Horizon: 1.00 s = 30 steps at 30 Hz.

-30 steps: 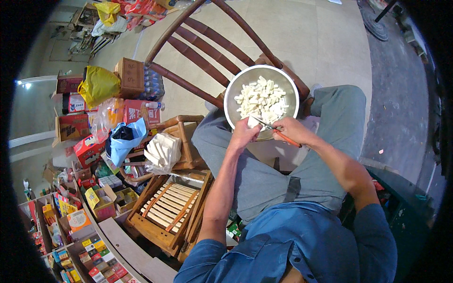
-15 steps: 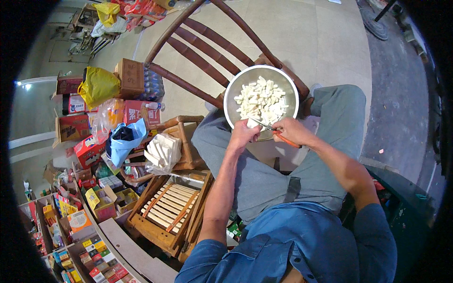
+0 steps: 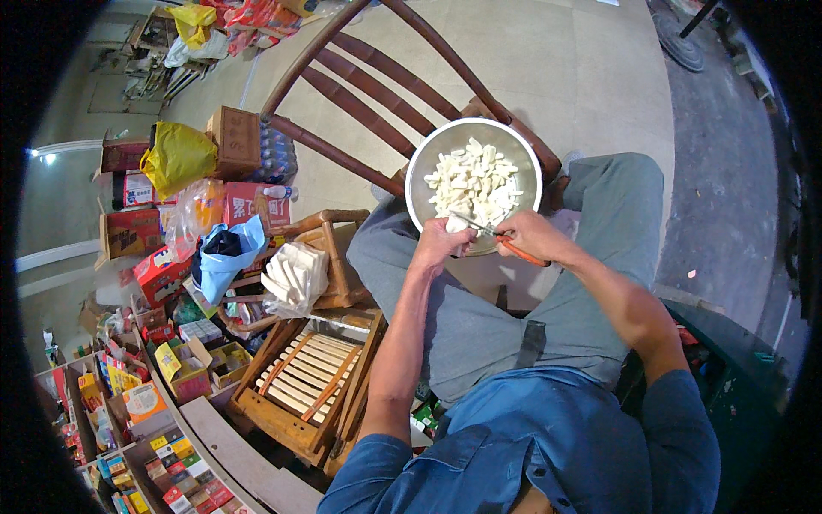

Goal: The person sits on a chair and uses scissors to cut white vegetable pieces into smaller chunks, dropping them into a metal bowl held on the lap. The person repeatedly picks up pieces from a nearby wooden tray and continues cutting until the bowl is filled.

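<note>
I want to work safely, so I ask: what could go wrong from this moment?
The orange-handled scissors in the right hand are close to the left hand, so a slip might nick it.

The white piece in the left hand is small and could slip out.

Both hands are at the near side of the metal bowl, so anything dropped may fall outside it.

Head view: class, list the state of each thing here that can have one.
Left hand, closed on a white piece
Right hand, closed around orange-handled scissors
Orange-handled scissors, blades at the white piece; open or shut unclear
Metal bowl, upright, partly filled
White chunks, loose, heaped in the bowl
Blue bag, open, dark contents showing
Yellow carton, flap up
</note>
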### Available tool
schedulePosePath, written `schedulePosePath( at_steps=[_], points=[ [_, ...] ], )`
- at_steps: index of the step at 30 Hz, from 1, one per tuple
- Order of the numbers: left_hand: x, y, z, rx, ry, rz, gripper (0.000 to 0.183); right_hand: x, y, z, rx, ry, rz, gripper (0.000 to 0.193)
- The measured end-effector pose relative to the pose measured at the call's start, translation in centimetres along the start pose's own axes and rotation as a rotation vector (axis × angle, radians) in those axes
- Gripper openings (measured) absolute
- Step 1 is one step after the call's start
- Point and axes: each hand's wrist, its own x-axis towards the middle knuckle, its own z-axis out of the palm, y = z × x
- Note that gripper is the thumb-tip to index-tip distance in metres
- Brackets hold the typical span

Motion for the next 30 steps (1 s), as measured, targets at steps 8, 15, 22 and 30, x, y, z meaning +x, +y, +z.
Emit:
schedulePosePath(
  at_steps=[8,15,22,30],
  points=[
    [0.3,-0.1,-0.1,0.031,-0.021,0.041,0.013,-0.4,0.5,1.4,-0.122,0.124,-0.089,0.032],
    [0.2,-0.4,-0.2,0.054,0.044,0.024,0.018,0.0,-0.7,-0.4,0.027,-0.065,0.043,0.039],
    [0.2,-0.5,-0.3,0.021,-0.007,0.056,0.023,-0.4,0.1,1.0,-0.136,0.070,-0.092,0.040],
    [0.8,-1.7,-0.9,-0.020,-0.002,0.064,0.019,0.5,0.7,0.7,-0.068,0.044,-0.037,0.036]
  ],
)
